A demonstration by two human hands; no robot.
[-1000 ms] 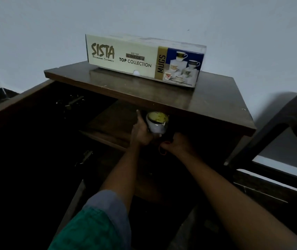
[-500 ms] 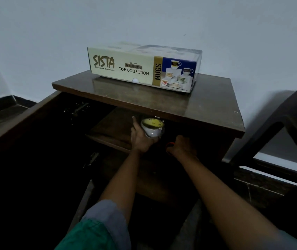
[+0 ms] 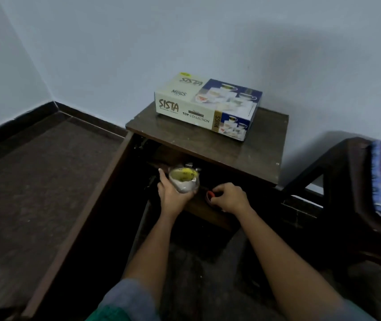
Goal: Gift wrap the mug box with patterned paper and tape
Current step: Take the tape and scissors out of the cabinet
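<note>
Gripping mug (image 3: 183,180): left hand (image 3: 173,195), fingers curled.

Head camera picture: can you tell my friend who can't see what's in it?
A person's left hand holds a plastic-wrapped cup in front of a dark wooden cabinet, while the right hand grips something small and red. A mug box sits unwrapped on the cabinet's top.

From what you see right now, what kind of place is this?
Probably a plain room in a home, seen at a corner: a small wooden cabinet against a bare painted wall, a dark plastic chair beside it, and dark skirting along the floor.
</note>
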